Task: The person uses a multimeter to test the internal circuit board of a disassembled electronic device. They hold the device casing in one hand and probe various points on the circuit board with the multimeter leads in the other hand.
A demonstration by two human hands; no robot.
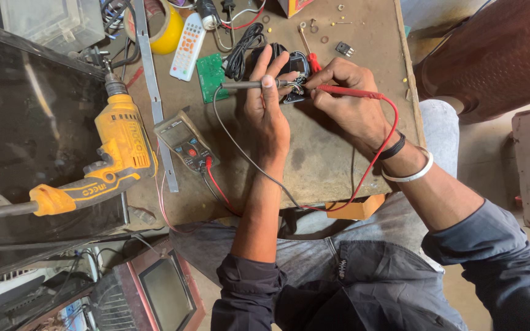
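Worn brown workbench (332, 153) (cluttered), yellow drill (118, 147) at left.

The counter (332, 159) is worn, stained wood, matt and rough, and the drill (108, 153) on it has a glossy yellow plastic body with a dull metal chuck. The red probe (348, 92) and its lead look like smooth plastic, while the dark probe (246, 86) has a bare metal tip. The bangle (413, 173) is shiny metal, the sleeves (492, 245) matt cloth, and the remote (188, 46) smooth white plastic.
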